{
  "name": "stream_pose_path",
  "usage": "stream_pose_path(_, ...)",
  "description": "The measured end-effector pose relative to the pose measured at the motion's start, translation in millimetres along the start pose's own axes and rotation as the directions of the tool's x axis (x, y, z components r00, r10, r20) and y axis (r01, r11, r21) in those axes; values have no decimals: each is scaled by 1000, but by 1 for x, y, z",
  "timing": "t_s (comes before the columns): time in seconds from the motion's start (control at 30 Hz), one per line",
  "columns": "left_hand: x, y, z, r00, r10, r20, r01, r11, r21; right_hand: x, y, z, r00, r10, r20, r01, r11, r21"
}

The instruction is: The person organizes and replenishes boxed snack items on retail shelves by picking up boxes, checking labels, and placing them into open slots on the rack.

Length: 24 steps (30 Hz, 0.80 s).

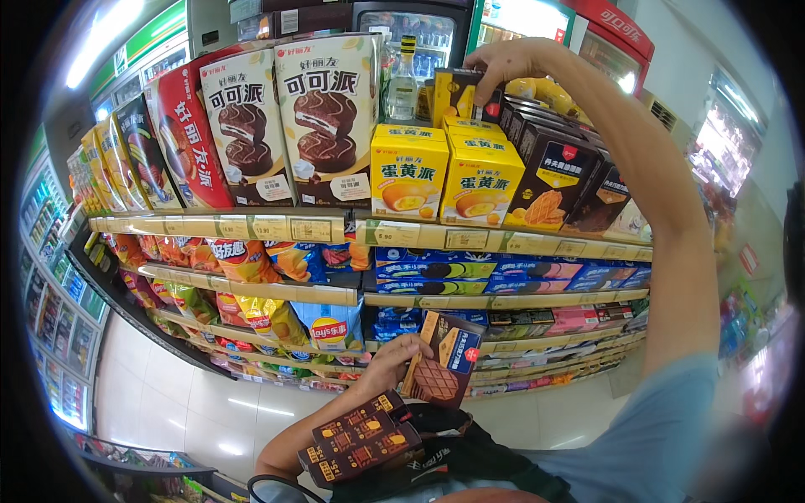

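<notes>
My left hand (395, 361) holds a brown box of waffle biscuits (443, 371) in front of the lower shelves. Several dark brown snack boxes (361, 437) with orange print rest along my left forearm against my body. Over the top shelf, my right hand (519, 61) reaches from above and grips the upper edge of a black-and-yellow box (454, 94). That box is partly hidden behind yellow egg-yolk pie boxes (483, 179). To their right stands a row of black waffle biscuit boxes (553, 170), partly behind my right arm.
Tall chocolate pie boxes (327, 126) and a clear bottle (402, 88) stand on the top shelf, above a price-tag rail (421, 236). Lower down are blue Oreo packs (434, 270) and Lay's chip bags (330, 327). A red drinks fridge (610, 44) stands behind; tiled floor (207, 409) lies below.
</notes>
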State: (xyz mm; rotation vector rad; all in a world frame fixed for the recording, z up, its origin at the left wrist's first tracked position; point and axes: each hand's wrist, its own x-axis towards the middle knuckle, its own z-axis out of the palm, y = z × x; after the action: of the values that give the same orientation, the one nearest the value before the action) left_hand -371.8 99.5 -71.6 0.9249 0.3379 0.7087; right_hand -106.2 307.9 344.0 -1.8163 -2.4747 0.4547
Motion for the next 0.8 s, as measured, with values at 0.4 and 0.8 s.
stream_pose_path(0.4, -4, 0, -4, 1000, -10, -13, 10, 1000, -3, 10, 3, 4, 986, 155, 52, -135, 950, -280)
stream_pose_path(0.8, -1, -2, -4, 999, 15, 48, -15, 1000, -3, 25, 15, 6, 991, 128, 27, -102, 890, -445)
